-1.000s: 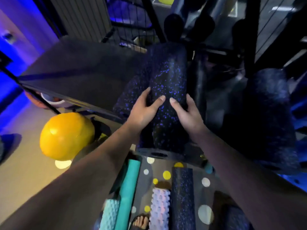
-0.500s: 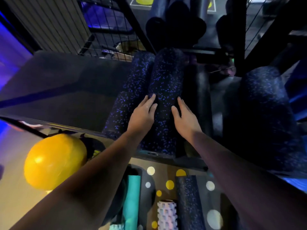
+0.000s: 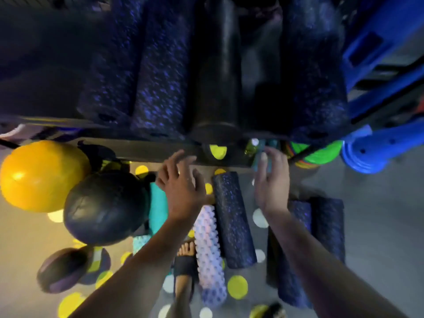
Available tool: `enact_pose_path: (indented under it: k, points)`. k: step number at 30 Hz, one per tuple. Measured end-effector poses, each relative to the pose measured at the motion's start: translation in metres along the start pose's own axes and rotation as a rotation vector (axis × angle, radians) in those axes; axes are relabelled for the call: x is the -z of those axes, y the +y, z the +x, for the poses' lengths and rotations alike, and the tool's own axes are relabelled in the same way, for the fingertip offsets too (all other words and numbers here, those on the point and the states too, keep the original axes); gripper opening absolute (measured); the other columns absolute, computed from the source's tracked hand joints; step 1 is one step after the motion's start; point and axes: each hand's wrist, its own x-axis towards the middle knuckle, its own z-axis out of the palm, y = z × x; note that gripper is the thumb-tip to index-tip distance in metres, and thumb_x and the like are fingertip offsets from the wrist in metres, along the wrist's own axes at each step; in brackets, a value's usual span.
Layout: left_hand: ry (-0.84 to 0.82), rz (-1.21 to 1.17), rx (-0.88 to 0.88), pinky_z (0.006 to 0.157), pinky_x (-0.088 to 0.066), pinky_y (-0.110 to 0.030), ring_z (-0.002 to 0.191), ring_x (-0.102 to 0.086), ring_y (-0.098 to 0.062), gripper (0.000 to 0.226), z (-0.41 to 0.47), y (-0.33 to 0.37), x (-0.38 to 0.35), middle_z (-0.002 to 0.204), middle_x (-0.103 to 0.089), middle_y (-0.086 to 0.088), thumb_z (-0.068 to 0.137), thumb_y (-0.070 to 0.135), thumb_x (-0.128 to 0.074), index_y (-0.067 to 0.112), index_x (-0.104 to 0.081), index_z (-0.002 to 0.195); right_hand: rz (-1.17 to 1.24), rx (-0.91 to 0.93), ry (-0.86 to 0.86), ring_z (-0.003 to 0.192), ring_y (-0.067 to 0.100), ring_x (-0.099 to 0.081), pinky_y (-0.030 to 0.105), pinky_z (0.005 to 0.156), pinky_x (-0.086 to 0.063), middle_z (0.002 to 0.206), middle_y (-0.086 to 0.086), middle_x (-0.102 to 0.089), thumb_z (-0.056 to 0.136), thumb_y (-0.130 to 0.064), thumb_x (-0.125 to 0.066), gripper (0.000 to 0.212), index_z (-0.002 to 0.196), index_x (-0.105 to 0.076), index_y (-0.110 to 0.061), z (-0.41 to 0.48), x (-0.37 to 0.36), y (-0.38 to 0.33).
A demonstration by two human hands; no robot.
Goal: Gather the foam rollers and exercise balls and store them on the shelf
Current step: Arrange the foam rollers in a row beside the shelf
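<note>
Rollers (image 3: 158,88) lie stored on the shelf (image 3: 142,152); more wait on the near floor (image 3: 378,226). Fingers loose and empty, the left hand (image 3: 181,191) and right hand (image 3: 271,184) flank the speckled roller (image 3: 232,219). Next move, likely: grasp it at both sides.

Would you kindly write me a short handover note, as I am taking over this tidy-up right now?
Left hand and right hand: both open, empty, just below the shelf edge.
Done: speckled rollers and a black roller lie on the shelf.
To do, all on the floor: blue-speckled roller, white knobbly roller, teal roller, two dark rollers to the right, yellow ball, black ball, purple ball.
</note>
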Motion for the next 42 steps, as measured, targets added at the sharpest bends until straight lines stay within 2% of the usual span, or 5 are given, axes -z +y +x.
enact_pose_path:
  k: [8,15,18,25,42]
  points:
    - [-0.564,-0.410,0.702,0.089,-0.053,-0.047,0.094,-0.066,-0.027,0.010,-0.211,-0.045,-0.198,0.087,-0.069,0.006,0.090,0.038,-0.066,0.039,-0.067,0.081,-0.113,-0.710,-0.585,0.138,0.029,-0.046,0.035,0.113,-0.034,0.149,0.011,-0.048,0.101,-0.048,-0.052,0.059,0.148,-0.045,-0.012,-0.153,0.005,0.251]
    - [-0.478,-0.537,0.975,0.117,-0.041,-0.047,0.132,-0.059,-0.022,0.116,-0.251,-0.159,-0.347,0.141,-0.064,0.000,0.057,0.101,-0.055,0.022,-0.060,0.142,0.174,-0.950,-0.614,0.107,0.012,-0.055,0.028,0.085,-0.045,0.110,-0.010,-0.058,0.077,-0.072,-0.070,0.060,0.114,-0.056,-0.028,-0.166,-0.115,0.407]
    - [-0.462,-0.346,1.030,0.121,-0.033,-0.048,0.146,-0.041,-0.031,0.139,-0.258,-0.158,-0.369,0.162,-0.037,-0.010,0.049,0.102,-0.049,0.017,-0.030,0.158,0.188,-0.864,-0.761,0.117,0.017,-0.066,0.038,0.100,-0.054,0.128,-0.009,-0.066,0.048,-0.087,-0.078,0.110,0.137,-0.054,-0.026,-0.190,-0.154,0.458]
    - [-0.537,-0.650,1.138,0.093,-0.061,-0.046,0.112,-0.072,-0.021,0.064,-0.271,-0.137,-0.318,0.126,-0.072,-0.002,0.070,0.044,-0.093,0.018,-0.064,0.120,-0.122,-0.709,-0.823,0.128,0.030,-0.051,0.045,0.108,-0.046,0.137,0.006,-0.050,0.038,-0.075,-0.080,0.124,0.145,-0.036,-0.031,-0.205,-0.098,0.391]
    - [-0.531,-1.076,1.042,0.086,-0.060,-0.053,0.080,-0.077,-0.019,0.067,-0.186,0.188,0.105,0.084,-0.078,0.006,0.059,0.042,-0.088,0.015,-0.066,0.116,-0.508,0.074,-0.901,0.128,0.040,-0.044,0.048,0.109,-0.043,0.136,0.014,-0.038,0.052,-0.054,-0.089,0.126,0.155,-0.022,-0.025,-0.075,0.261,-0.030]
